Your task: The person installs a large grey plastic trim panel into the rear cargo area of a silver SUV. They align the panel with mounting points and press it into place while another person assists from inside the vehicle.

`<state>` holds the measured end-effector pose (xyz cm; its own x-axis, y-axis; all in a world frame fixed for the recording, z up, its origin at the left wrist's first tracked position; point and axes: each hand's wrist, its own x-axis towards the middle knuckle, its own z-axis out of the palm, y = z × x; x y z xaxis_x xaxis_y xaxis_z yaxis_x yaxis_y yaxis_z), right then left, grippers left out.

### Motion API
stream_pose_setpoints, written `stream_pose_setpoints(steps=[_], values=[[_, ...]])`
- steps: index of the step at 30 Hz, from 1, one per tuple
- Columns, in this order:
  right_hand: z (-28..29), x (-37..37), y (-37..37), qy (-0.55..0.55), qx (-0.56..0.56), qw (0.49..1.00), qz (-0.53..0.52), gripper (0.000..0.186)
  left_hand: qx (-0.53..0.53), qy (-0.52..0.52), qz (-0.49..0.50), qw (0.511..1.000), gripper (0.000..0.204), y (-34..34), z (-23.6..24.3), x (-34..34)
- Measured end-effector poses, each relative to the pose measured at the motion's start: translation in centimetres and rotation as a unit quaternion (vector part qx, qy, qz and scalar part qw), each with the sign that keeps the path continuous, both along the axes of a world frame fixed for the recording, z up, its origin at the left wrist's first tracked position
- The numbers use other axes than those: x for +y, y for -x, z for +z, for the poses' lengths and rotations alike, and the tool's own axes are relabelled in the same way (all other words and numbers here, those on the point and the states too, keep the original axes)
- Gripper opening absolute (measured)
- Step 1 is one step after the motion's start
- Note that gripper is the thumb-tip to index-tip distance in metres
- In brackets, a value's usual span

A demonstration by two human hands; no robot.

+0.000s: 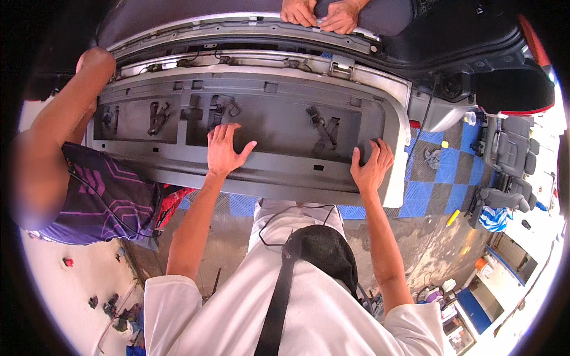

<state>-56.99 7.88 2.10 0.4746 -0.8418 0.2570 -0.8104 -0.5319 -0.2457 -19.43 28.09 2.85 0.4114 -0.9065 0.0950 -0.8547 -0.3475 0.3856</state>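
Note:
A long grey plastic trim panel (255, 185) with recessed compartments covers the inside of a lowered car tailgate (399, 98) in front of me. My left hand (224, 153) lies on the panel's near edge left of the middle, fingers spread over the larger recess. Toward the right end, my right hand (374, 167) rests on the panel's corner with fingers apart. Neither hand grips anything. Inside the recesses sit black straps with buckles: one strap (159, 118) at the left, another strap (323, 127) at the right.
A person in a dark patterned shirt (110, 190) leans in at the left, an arm reaching to the tailgate's far end. Another person's hands (320, 15) touch the bumper edge. Removed car seats (513, 145) stand on blue-and-black floor tiles (424, 199) at the right.

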Motion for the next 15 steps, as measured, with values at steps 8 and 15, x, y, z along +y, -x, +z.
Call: stream_pose_setpoints(steps=[8,15], values=[[0.5,-0.1,-0.5,0.008,0.027,1.000,0.010,0.054,0.037,-0.008,0.015,0.999,0.065,2.0,1.0,1.4],[0.7,0.0,-0.6,-0.014,0.055,0.998,-0.005,0.059,0.042,-0.082,0.049,0.995,0.086,2.1,1.2,-0.1]])
